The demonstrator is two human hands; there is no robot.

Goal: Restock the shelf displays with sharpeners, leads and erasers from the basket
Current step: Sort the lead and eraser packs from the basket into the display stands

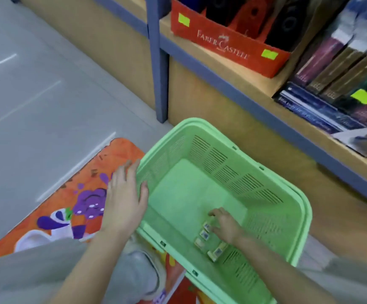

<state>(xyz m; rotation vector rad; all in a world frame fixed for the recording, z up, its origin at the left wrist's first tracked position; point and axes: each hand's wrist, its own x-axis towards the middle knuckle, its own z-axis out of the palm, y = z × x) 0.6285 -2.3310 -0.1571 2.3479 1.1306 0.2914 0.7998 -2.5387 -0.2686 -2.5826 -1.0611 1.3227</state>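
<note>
The person's left hand rested on the near-left rim of the green basket, fingers straight and spread. The right hand was down inside the basket, fingers bent over a cluster of small packets lying on the basket floor near its front wall. Whether those fingers pinched a packet could not be told, nor could the packets' type. The basket stood on the floor, partly over an orange floor graphic. Beyond it, the lowest shelf carried 1 red Faber-Castell display box and, to its right, stacked books.
</note>
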